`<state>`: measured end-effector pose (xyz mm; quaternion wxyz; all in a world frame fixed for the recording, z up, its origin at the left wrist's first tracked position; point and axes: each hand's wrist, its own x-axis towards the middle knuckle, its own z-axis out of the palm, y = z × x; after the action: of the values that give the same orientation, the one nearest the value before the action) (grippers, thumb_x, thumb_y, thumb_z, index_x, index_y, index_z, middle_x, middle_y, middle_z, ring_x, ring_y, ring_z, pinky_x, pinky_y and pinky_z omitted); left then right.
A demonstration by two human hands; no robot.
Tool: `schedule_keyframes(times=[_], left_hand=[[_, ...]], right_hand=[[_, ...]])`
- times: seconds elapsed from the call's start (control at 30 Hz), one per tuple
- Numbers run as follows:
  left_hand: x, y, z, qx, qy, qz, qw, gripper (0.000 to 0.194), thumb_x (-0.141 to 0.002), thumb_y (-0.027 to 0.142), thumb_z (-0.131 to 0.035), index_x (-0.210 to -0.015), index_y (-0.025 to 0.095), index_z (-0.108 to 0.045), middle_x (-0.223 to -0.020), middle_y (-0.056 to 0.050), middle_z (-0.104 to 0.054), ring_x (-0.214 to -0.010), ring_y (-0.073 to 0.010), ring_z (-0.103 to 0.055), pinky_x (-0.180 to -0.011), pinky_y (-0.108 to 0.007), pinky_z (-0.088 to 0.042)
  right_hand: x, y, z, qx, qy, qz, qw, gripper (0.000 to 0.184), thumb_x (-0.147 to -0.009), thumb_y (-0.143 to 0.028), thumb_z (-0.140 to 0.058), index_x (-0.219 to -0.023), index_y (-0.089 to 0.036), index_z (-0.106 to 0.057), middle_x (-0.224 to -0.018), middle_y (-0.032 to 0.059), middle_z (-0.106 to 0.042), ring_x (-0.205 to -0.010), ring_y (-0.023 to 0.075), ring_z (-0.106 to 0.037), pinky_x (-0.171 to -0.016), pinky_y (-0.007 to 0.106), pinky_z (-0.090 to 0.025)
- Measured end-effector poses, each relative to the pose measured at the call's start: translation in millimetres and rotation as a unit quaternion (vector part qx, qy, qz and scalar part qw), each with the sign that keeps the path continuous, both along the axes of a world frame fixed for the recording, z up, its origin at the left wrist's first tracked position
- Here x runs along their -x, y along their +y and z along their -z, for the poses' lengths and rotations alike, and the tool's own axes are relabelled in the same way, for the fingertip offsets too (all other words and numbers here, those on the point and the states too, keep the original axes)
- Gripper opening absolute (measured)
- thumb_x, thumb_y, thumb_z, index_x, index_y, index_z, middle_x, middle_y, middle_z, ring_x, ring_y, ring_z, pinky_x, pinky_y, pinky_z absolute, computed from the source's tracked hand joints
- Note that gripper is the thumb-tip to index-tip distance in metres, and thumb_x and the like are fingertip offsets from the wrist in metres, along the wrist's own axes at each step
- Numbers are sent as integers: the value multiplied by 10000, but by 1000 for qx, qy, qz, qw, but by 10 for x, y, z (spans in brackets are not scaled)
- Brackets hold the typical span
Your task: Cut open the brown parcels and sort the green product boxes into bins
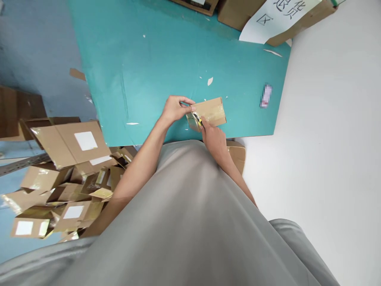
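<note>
A small taped cardboard box (212, 110) rests on the teal tabletop near its front edge. My left hand (176, 108) grips the box's left end, thumb on top and fingers along the far side. In my right hand (214, 139) is a yellow and black utility knife (199, 120), its tip at the shiny tape on the box's left end. How far the blade is out I cannot tell. Both hands are closed.
The teal table (154, 51) carries cardboard boxes (238, 12) and a paper sign (276, 20) at the back, plus a blurred pinkish object (266, 95) at right. Paper scraps lie about. Opened cartons (71, 190) pile up at lower left. A white wall (330, 119) stands on the right.
</note>
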<state>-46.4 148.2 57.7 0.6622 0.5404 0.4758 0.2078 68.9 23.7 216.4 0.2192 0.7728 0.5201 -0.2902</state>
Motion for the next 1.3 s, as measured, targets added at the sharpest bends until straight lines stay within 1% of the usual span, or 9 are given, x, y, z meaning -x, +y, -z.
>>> schedule_keyframes(times=[0.23, 0.37, 0.47, 0.67, 0.8, 0.97, 1.13, 1.23, 1.3], left_hand=[[-47, -28, -25, 5, 22, -29, 999, 276, -743, 266, -882, -997, 158, -888, -797, -50, -794, -767, -221, -724, -778, -364, -623], [-83, -81, -87, -24, 54, -37, 998, 219, -755, 240, -858, -963, 183, -894, -758, -27, -775, -748, -207, -702, -797, -353, -614], [-90, -127, -127, -36, 66, -32, 997, 205, -756, 231, -852, -951, 192, -897, -771, -25, -781, -745, -202, -697, -799, -343, -604], [-72, -212, -175, -45, 78, -34, 995, 204, -773, 234, -822, -958, 200, -902, -827, -35, -814, -752, -200, -701, -788, -327, -590], [-79, -213, -194, -54, 84, -48, 994, 192, -779, 214, -808, -946, 193, -901, -861, -42, -823, -756, -196, -698, -792, -322, -580], [-99, -185, -175, -51, 94, -50, 993, 185, -793, 220, -810, -956, 186, -890, -842, -43, -808, -743, -190, -685, -779, -319, -574], [11, -292, -126, -61, 49, -56, 995, 326, -857, 288, -794, -1163, 181, -834, -1109, -85, -836, -880, -197, -749, -864, -334, -631], [89, -444, -134, -92, 27, -44, 994, 523, -845, 295, -805, -1357, 206, -745, -1343, -106, -782, -1087, -228, -774, -997, -388, -658], [103, -539, -164, -129, 41, -23, 991, 612, -821, 267, -803, -1423, 217, -705, -1443, -115, -730, -1220, -258, -753, -1090, -431, -647]], right_hand=[[201, 120, -76, 0, -33, -32, 999, 592, -1219, -181, -299, -1807, -182, -366, -1315, 199, -804, -1170, 308, -792, -969, 392, -606], [280, 44, -215, 53, -48, -21, 997, 645, -1167, -68, -310, -1806, -143, -355, -1294, 221, -806, -1182, 312, -802, -969, 396, -613], [293, -31, -278, 74, -39, -13, 996, 658, -1157, -71, -310, -1810, -145, -338, -1298, 227, -807, -1191, 318, -803, -980, 415, -619], [227, -73, -151, 64, -31, 5, 997, 623, -1171, -125, -288, -1786, -142, -385, -1292, 230, -813, -1189, 322, -798, -989, 423, -615], [174, -72, -33, 35, -23, -18, 999, 595, -1177, -148, -308, -1754, -179, -452, -1332, 224, -803, -1201, 327, -795, -983, 427, -622], [155, -184, -69, 69, -9, -51, 996, 652, -1142, -83, -310, -1776, -187, -417, -1274, 215, -811, -1160, 303, -806, -959, 396, -627], [-2, -321, -186, 29, 17, -46, 998, 576, -1207, -270, -341, -1776, -256, -426, -1275, 175, -819, -1115, 305, -800, -959, 393, -602], [-258, -380, -208, -45, 23, -1, 999, 564, -1229, -357, -309, -1769, -262, -440, -1326, 164, -804, -1131, 306, -782, -963, 376, -583], [-482, -381, -146, -100, 4, 37, 994, 584, -1230, -361, -273, -1779, -236, -427, -1380, 184, -770, -1163, 318, -763, -971, 384, -575]])
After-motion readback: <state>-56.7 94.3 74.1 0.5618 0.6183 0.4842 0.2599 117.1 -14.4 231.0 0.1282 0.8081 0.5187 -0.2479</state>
